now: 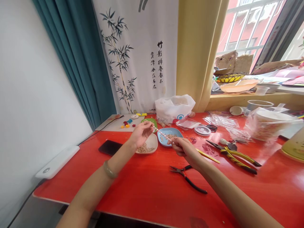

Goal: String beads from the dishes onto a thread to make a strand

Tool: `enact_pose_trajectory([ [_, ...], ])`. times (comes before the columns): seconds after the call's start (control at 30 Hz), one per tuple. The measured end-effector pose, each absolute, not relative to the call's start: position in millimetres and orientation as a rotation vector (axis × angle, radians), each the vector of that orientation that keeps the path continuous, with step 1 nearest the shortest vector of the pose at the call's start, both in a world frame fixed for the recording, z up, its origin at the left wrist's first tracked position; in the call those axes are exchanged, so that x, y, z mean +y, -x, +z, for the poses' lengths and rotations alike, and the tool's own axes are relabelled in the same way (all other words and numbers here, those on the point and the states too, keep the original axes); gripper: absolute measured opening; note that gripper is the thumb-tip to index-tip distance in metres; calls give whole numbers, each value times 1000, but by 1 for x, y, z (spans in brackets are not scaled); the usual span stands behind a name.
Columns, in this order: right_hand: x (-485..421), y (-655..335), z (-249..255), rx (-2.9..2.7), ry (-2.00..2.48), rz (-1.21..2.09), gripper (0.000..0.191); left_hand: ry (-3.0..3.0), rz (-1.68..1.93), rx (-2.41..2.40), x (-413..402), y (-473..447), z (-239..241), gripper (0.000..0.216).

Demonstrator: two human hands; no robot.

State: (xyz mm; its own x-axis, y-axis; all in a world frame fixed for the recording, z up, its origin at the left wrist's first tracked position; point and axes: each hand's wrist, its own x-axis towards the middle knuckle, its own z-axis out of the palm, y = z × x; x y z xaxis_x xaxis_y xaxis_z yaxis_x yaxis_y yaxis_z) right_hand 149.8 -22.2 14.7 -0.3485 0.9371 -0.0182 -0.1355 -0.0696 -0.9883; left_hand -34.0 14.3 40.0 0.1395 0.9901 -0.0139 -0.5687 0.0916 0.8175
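Observation:
My left hand [142, 132] is raised over a white dish of small beads [147, 146], fingers pinched on the upper end of a thin beaded strand [163, 135]. My right hand [184, 147] pinches the strand's lower end, just in front of a blue dish of beads [169, 136]. The strand stretches taut between both hands above the two dishes. A green bangle sits on my left wrist.
On the red table [147, 186] lie black pliers [187, 178], yellow-handled pliers [235, 156], a yellow stick [209, 156], a black phone [110, 147], a green dish [149, 121], a white plastic bag [174, 107], a thread spool [202, 130] and clear bags at right.

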Motion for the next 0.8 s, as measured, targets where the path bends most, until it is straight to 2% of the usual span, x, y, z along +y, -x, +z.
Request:
enact_pose_trajectory([
  [0.23,-20,-151,12,-1308,895,1606,17,-783,1325,691,16,36,37,8],
  [0.43,-19,-149,8,-1350,901,1599,11,-799,1404,659,12,35,41,7],
  [0.67,-19,-150,6,-1499,921,1603,22,-968,1464,678,8,35,44,13],
  [0.8,-23,-150,11,-1554,1005,1565,26,-1065,1521,775,4,36,49,24],
])
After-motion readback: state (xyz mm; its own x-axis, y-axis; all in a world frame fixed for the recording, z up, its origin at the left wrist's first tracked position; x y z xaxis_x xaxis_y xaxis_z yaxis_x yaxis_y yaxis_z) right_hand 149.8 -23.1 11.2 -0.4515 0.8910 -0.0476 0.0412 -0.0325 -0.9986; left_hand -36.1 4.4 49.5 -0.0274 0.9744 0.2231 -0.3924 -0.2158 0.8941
